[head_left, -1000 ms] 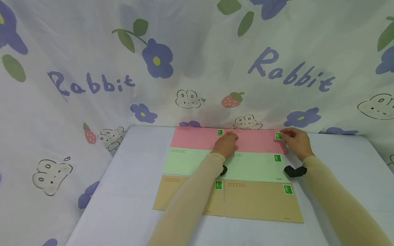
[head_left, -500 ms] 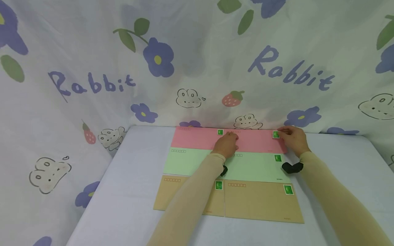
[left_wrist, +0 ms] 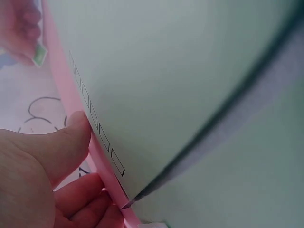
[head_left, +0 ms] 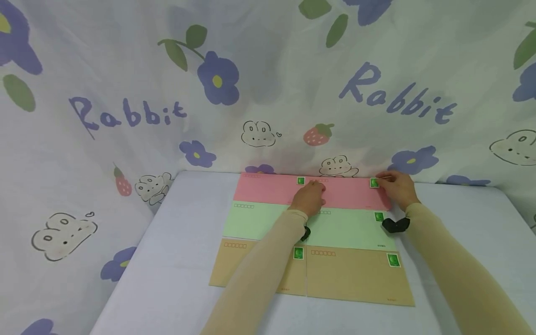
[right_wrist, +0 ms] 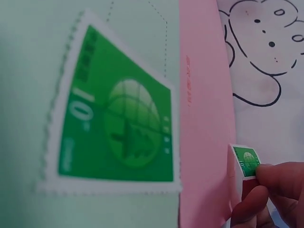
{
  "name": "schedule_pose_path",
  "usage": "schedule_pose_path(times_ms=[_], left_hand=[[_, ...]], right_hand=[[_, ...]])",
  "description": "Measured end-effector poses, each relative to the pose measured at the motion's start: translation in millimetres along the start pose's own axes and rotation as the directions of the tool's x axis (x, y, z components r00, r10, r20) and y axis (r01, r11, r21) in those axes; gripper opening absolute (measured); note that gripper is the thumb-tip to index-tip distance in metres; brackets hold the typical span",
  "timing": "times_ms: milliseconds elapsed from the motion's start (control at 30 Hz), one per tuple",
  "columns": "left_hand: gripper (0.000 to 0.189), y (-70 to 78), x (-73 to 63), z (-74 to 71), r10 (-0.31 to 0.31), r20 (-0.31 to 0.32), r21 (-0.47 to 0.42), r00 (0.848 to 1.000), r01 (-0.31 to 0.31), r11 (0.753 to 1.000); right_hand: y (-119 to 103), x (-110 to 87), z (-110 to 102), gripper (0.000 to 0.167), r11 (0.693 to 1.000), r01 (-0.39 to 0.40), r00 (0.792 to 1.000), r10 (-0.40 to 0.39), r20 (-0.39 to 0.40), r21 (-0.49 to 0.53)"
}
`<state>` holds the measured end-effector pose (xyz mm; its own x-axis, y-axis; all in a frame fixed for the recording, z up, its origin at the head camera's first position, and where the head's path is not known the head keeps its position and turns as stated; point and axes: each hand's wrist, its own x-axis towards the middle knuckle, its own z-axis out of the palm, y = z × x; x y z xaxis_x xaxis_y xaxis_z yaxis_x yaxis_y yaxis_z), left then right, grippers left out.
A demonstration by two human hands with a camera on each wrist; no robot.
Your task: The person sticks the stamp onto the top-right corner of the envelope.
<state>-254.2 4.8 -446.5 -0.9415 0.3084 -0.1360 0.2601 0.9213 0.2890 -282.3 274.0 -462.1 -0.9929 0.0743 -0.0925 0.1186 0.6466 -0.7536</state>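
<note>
My right hand (head_left: 398, 190) pinches a green postage stamp (right_wrist: 247, 160) between thumb and finger. It holds the stamp at the top right corner of the right pink envelope (head_left: 349, 194); the stamp appears tilted in the right wrist view. My left hand (head_left: 307, 197) rests on the pink envelopes where the two meet, thumb and fingers touching the pink paper (left_wrist: 99, 159) in the left wrist view. The left pink envelope (head_left: 265, 188) bears a stamp (head_left: 300, 181) at its top right. Part of each pink envelope is hidden under my left hand.
Below lie two light green envelopes (head_left: 347, 232) and two brown ones (head_left: 358, 281); stamps show on the right green one (head_left: 378, 217) and both brown ones. My left sleeve (head_left: 261, 265) covers parts of the left envelopes. A patterned curtain (head_left: 268, 83) hangs behind the white-covered table (head_left: 176, 260).
My right hand has shifted slightly left with the stamp, bringing it further in over the right pink envelope's corner. My left hand has stayed in place.
</note>
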Motion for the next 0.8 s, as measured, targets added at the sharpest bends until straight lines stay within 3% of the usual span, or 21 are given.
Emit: schedule_pose_path(times_ms=[367, 800], left_hand=[[0.041, 1.4, 0.4, -1.8, 0.003, 0.003, 0.008, 1.0, -0.003, 1.0], [0.04, 1.5, 3.4, -2.4, -0.011, 0.001, -0.002, 1.0, 0.011, 1.0]], right_hand=[[0, 5.7, 2, 0.036, 1.0, -0.01, 1.0, 0.01, 0.022, -0.009], [3, 17.2, 4, 0.03, 0.994, 0.059, 0.998, -0.059, 0.009, -0.092]])
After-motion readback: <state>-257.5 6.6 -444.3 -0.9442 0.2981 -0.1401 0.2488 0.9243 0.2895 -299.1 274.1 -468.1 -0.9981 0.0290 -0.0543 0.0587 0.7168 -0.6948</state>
